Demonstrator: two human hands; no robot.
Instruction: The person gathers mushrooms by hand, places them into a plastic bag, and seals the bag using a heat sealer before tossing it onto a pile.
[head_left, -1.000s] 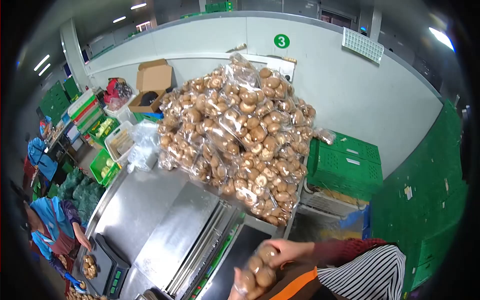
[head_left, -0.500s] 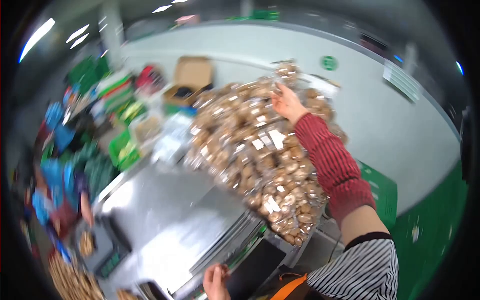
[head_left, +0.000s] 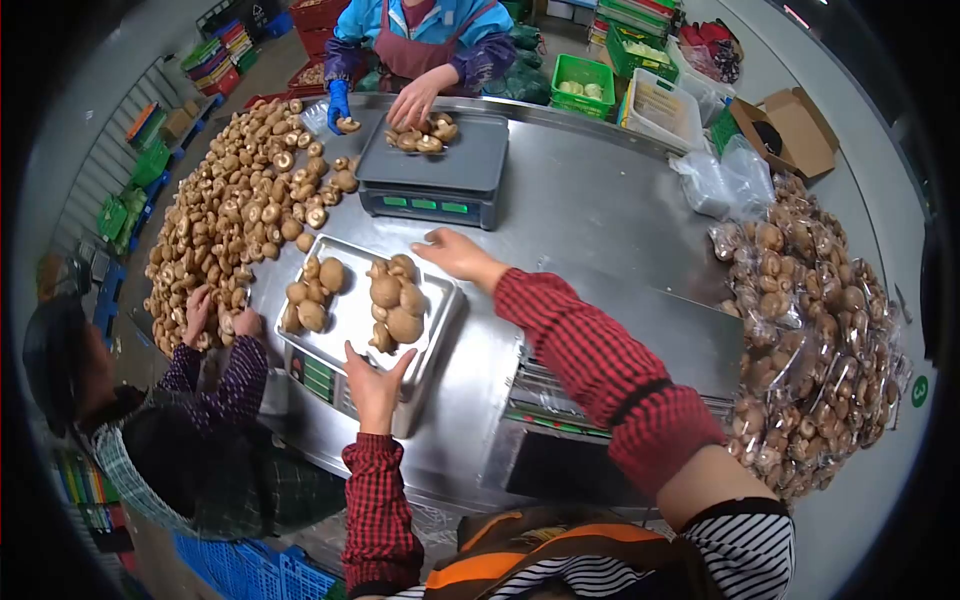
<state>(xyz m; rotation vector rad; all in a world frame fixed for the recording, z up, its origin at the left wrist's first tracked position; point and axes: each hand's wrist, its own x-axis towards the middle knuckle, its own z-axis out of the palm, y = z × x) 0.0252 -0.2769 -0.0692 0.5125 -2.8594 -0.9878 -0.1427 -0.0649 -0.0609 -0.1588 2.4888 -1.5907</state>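
Observation:
Two clusters of shiitake mushrooms lie on the white tray (head_left: 350,320) of a scale: a smaller left cluster (head_left: 313,295) and a larger right cluster (head_left: 397,305). At the tray's near edge is my left hand (head_left: 375,388), thumb and fingers spread, just below the right cluster. My right hand (head_left: 455,255) reaches in from the right over the tray's far corner, fingers stretched toward the top of that cluster. Neither hand holds anything. Green digits glow on the scale's display (head_left: 318,375).
Loose shiitakes (head_left: 225,215) are heaped at the left, where one co-worker's hands (head_left: 215,315) work. Opposite, another person handles mushrooms on a grey scale (head_left: 430,165). Bagged mushrooms (head_left: 810,350) are piled at the right, near clear plastic bags (head_left: 725,180) and a cardboard box (head_left: 795,130).
My view has swung left from the bagged pile to the scales. My right hand has left the bags and reached over the tray; my left hand is now at the tray's near edge.

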